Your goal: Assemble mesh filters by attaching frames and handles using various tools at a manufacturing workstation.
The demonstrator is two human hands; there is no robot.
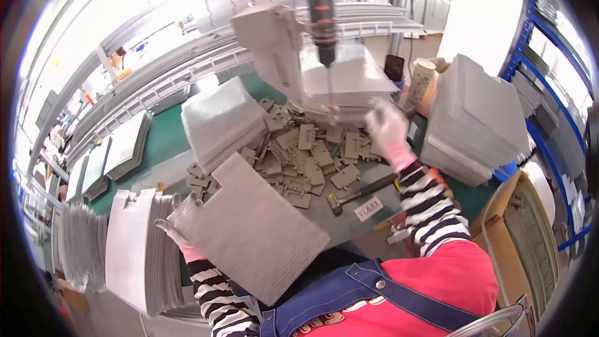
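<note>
Hammer [363, 191] by tan plastic pieces [313, 171]; screwdriver [321, 19] hangs above | left hand [177, 236] holds mesh sheet [249, 228] | right hand [387, 126] stretched forward, cannot tell grip

On the surface [167, 137], a heap of parts [318, 155] lies between one stack of sheets [219, 118] at left and another stack [477, 122] at right, with a hammer [368, 189] before it. A power screwdriver [321, 15] hangs at its far side; a panel [249, 234] in the left hand [178, 235] is left of the hammer.
</note>
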